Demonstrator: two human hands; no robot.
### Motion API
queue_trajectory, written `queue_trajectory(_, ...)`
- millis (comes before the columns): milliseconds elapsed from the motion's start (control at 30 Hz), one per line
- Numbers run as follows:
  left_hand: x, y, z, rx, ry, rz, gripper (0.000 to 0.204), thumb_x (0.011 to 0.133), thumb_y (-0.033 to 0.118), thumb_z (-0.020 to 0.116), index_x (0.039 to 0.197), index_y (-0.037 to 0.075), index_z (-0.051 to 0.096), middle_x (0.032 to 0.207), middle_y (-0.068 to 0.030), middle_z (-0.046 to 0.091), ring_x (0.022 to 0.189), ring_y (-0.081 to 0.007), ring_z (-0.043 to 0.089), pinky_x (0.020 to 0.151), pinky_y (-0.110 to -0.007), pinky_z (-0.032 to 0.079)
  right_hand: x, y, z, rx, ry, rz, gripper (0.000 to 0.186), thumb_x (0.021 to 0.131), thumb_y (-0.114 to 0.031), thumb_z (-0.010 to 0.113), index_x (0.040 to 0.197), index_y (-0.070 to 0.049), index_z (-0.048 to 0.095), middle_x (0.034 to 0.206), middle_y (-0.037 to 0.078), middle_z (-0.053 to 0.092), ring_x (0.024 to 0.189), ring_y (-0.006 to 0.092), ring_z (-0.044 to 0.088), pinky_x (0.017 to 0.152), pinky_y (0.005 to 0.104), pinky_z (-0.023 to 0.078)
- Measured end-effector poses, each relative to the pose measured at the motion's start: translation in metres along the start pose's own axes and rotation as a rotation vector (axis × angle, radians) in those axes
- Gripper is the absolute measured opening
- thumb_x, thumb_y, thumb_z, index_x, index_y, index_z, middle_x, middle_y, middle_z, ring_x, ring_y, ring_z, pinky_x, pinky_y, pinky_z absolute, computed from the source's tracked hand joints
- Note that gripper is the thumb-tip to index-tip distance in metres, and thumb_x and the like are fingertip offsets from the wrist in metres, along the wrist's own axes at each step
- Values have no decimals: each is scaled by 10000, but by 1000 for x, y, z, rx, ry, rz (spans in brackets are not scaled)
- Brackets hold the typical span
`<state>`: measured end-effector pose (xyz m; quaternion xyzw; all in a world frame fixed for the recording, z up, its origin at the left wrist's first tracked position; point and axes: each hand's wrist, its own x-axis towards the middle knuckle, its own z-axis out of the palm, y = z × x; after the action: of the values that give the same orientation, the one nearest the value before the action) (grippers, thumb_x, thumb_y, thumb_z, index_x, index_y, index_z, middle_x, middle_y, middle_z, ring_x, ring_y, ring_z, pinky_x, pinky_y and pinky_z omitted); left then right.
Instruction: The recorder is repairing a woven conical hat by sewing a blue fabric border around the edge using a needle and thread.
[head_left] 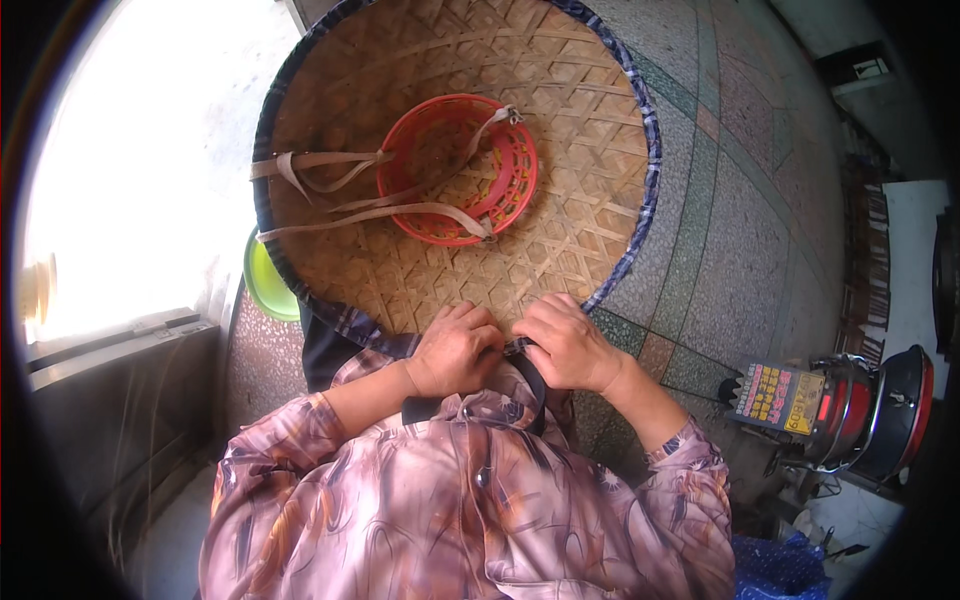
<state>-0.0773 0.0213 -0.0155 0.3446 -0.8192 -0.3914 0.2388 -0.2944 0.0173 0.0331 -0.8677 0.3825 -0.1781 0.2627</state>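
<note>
A big round woven bamboo tray (570,120), its rim bound in dark plaid cloth (651,170), leans in front of my body. Inside it sits a red plastic basket (522,180) with long pale cloth straps (345,222) tied to its sides. Both hands are at the near rim, close together. My left hand (457,350) is closed, its fingers curled over the cloth-bound edge. My right hand (567,345) pinches the binding just right of it. The fingertips are partly hidden, so any small thing between them cannot be made out.
A green basin (270,280) stands on the floor at the left, beside a bright doorway (130,160). Speckled tile floor (740,260) spreads to the right. A red and black motorbike part with a number plate (790,397) is at the lower right.
</note>
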Motion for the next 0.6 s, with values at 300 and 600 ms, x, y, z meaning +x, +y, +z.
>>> queue_trajectory(300,-1,-3,1,-5,-8,3,121,695,133,710,801,133,653,898,-40,594,900,-262,553,783,-377,429,-1,0,2,-38,-40,2,158,686,-64,645,841,-59,613,840,89,538,862,293,543,833,405,411)
queue_trajectory(600,5,10,8,9,51,-104,105,730,205,701,794,129,667,923,-39,593,940,-246,543,799,-401,399,-1,1,4,-89,-40,43,32,717,-80,608,689,-69,595,783,91,549,848,289,551,855,415,394)
